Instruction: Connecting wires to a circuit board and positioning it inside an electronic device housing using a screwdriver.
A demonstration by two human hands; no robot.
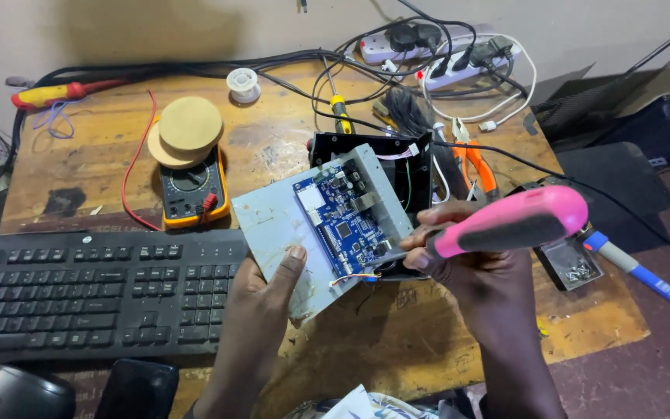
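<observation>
My left hand [261, 299] grips the near edge of a pale grey metal plate [277, 225], thumb on top, holding it tilted above the desk. A blue circuit board [343, 221] is mounted on the plate. My right hand [471, 260] holds a screwdriver with a pink and black handle [513, 221]. Its shaft points left at the board's lower right corner. Behind the plate lies an open black device casing [409, 159] with thin wires running into it.
A black keyboard [79, 291] fills the near left of the wooden desk [420, 341]. A yellow multimeter [191, 194] under two wooden discs, orange pliers [478, 163], a soldering iron [633, 271], power strips [447, 66] and tangled cables crowd the back. A mouse [17, 392] and a phone [137, 388] lie at the front edge.
</observation>
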